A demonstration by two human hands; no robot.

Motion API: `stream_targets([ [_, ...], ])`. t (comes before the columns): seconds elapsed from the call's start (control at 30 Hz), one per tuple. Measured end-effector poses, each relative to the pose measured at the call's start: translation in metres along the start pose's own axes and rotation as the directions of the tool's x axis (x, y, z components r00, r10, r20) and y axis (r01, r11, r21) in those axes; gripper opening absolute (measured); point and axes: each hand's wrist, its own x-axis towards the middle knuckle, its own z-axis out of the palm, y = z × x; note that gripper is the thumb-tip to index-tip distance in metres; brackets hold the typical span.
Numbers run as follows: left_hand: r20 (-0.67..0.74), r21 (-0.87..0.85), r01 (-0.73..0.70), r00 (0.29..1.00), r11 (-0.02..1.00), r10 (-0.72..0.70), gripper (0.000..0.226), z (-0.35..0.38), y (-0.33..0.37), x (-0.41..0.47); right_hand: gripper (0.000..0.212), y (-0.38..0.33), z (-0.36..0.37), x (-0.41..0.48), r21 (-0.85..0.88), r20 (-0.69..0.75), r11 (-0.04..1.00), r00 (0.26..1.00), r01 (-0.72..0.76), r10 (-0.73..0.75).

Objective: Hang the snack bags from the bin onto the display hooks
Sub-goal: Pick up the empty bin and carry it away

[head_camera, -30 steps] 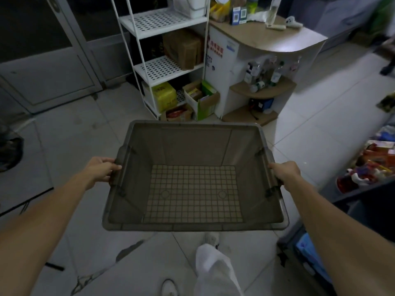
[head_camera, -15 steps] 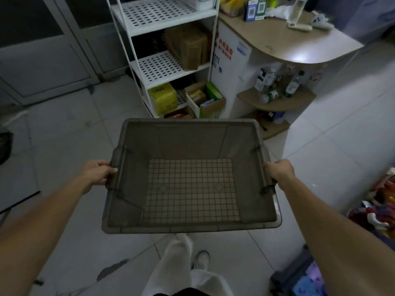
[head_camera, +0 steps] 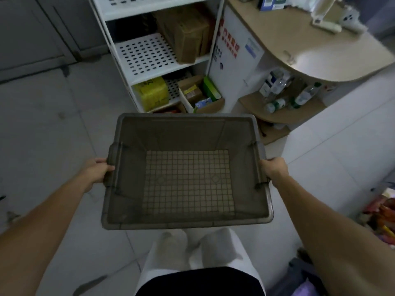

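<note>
Over the tiled floor [head_camera: 53,129], the grey bin [head_camera: 186,133] hangs level, its far rim near the white rack [head_camera: 147,54] and table [head_camera: 299,50], with open floor to the left. Against half a second ago, rack and table sit closer. Left grip [head_camera: 97,173] and right grip [head_camera: 274,173] each clasp a side handle; only the grid bottom shows inside.

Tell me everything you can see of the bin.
The bin is a rectangular tub of smoky, see-through grey-brown plastic with a rolled rim, inward-sloping walls and a grid-patterned bottom bearing two round marks. Nothing lies inside it. It is held roughly level above the tiled floor, in front of the person: the left hand grips its left side handle, the right hand its right.
</note>
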Motion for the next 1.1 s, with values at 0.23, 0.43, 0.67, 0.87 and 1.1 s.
stream_targets([
  [0.23, -0.105, -0.047, 0.085, 0.99, 0.995, -0.089, 0.04, 0.038, 0.026, 0.035, 0.025, -0.049, 0.027, 0.1, -0.045, 0.06, 0.998, 0.997, 0.044, -0.041],
  [0.43, -0.286, -0.059, 0.143, 0.946, 0.988, -0.154, 0.027, 0.101, 0.023, 0.052, 0.027, -0.086, 0.053, 0.193, -0.156, 0.134, 0.984, 0.989, 0.085, -0.064],
  [0.67, -0.321, -0.113, 0.144, 0.931, 0.983, -0.173, 0.021, 0.166, 0.016, 0.115, 0.013, -0.111, 0.092, 0.299, -0.228, 0.204, 0.968, 0.977, 0.1, -0.053],
  [0.87, -0.332, -0.2, 0.172, 0.914, 0.965, -0.232, 0.024, 0.227, -0.022, 0.185, 0.025, -0.091, 0.148, 0.382, -0.276, 0.214, 0.953, 0.974, 0.127, -0.068],
  [1.1, -0.335, -0.281, 0.207, 0.894, 0.937, -0.298, 0.032, 0.275, -0.051, 0.253, 0.019, -0.065, 0.212, 0.449, -0.296, 0.176, 0.941, 0.978, 0.162, -0.113],
])
